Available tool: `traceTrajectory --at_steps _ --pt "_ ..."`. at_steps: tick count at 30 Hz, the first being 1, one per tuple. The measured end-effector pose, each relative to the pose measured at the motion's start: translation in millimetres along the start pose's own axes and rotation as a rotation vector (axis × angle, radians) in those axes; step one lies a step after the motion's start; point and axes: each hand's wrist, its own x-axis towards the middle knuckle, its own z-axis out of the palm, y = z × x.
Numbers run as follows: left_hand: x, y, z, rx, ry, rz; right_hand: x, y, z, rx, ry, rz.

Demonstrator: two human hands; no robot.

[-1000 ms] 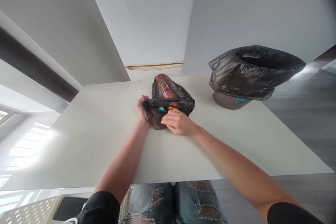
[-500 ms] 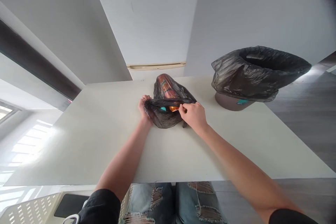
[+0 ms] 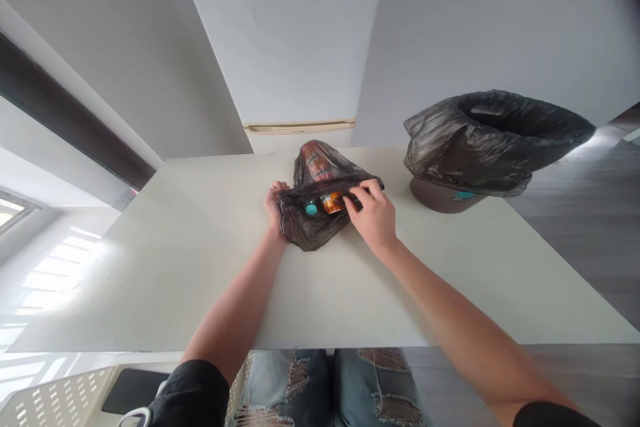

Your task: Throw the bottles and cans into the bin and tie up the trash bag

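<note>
A thin black plastic bag (image 3: 313, 233) lies on the white table, its mouth turned toward me and held wide. My left hand (image 3: 275, 203) is closed on the left edge of the mouth. At the right edge, my right hand (image 3: 374, 217) has its fingers curled over the plastic, the thumb lower, near the opening. Inside, a turquoise cap (image 3: 311, 209) shows beside an orange packet (image 3: 332, 202) with printing. Through the film at the back I see a reddish-orange container (image 3: 318, 161); its exact kind is hidden by the bag.
On the right of the table (image 3: 200, 267) stands a brown bin (image 3: 440, 197) lined with another black bag (image 3: 465, 153). A white fridge (image 3: 300, 47) rises behind the table. At lower left, a dark phone-like slab (image 3: 133, 390) rests on a cream perforated surface (image 3: 65, 400).
The bag's mouth has opened wider, so the cap and packet show more fully. My right hand has shifted slightly right and up, its fingers less tightly pinched. My left hand stays in place.
</note>
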Motion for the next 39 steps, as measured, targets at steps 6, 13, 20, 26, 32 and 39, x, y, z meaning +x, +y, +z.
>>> traceTrajectory --at_steps 6,13,20,26,32,39 --pt "2.5 -1.4 -1.0 -0.009 -0.004 0.023 3.9 1.9 -3.6 -0.02 -0.03 -0.025" --pt "4.5 -2.9 -4.7 0.021 0.04 0.024 4.5 6.2 -1.0 -0.153 -0.144 0.016" --pt "6.2 -3.4 -7.2 0.032 0.051 0.015 2.9 7.9 2.0 -0.113 -0.244 -0.028" --pt "8.0 -2.9 -7.3 0.027 0.036 0.023 2.8 3.6 0.9 -0.043 -0.235 -0.157" --pt "5.9 -2.6 -6.2 0.028 0.033 0.016 3.0 -1.8 -1.2 0.024 -0.3 -0.237" --pt "6.0 -2.1 -5.4 0.023 0.043 0.017 3.0 -0.7 1.1 0.032 -0.275 -0.288"
